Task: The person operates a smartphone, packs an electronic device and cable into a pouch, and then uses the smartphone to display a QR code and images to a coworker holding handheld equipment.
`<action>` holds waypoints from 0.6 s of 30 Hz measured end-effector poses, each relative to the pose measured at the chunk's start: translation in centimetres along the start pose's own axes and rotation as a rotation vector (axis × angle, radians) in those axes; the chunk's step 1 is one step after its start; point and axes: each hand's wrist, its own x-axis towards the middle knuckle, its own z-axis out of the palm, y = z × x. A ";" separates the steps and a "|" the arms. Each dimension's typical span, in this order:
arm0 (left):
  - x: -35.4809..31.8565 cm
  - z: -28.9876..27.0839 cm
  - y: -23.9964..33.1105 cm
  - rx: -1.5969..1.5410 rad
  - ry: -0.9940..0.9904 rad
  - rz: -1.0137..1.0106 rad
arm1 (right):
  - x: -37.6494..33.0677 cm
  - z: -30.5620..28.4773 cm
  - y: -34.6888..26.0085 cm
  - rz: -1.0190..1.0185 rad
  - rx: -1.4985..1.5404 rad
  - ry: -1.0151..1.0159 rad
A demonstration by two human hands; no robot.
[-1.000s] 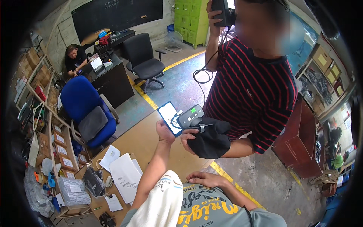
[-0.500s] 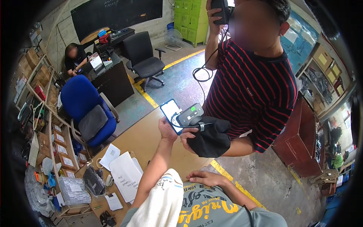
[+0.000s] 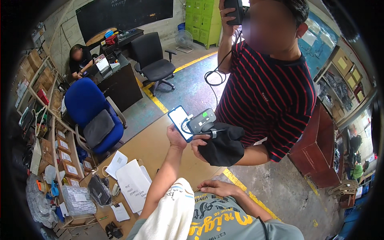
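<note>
My left hand (image 3: 176, 136) is closed on a smartphone (image 3: 177, 117) with a bright screen and blue edge, held above the tan table. Right up against the phone is a grey camera-like device (image 3: 203, 121) with a green sticker and a dark cable, partly covering the screen. A co-worker's hand (image 3: 199, 148) holds that device together with a bunched black cloth (image 3: 222, 146). My right hand (image 3: 217, 188) lies flat against the front of my grey shirt, fingers extended, holding nothing. A white towel (image 3: 174, 204) hangs over my left shoulder.
Papers (image 3: 132, 184), a plastic-wrapped black item (image 3: 100, 190) and a tape roll lie on the table (image 3: 160, 138). The co-worker in a striped shirt (image 3: 264, 92) stands opposite, raising a black box (image 3: 233, 11) on a cord. A blue chair (image 3: 86, 108) stands left; another person sits at a far desk.
The phone's screen shows a slightly different picture. Both my hands and the co-worker's hands stay nearly in place.
</note>
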 end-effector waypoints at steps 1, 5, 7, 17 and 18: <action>0.0 0.1 0.0 -0.010 -0.012 -0.015 | 0.0 0.0 0.0 -0.001 -0.003 -0.001; 0.2 0.1 -0.1 -0.040 -0.049 -0.061 | 0.0 0.0 0.0 -0.002 -0.011 -0.003; 0.4 -0.2 -0.2 -0.051 -0.017 -0.049 | 0.1 0.1 0.0 -0.002 -0.003 -0.004; 0.1 0.6 -0.8 -0.043 0.026 -0.002 | -0.3 0.1 -0.2 0.001 0.032 0.006; -0.3 0.8 -0.6 -0.064 0.029 -0.003 | -0.3 0.1 -0.2 0.006 0.039 0.010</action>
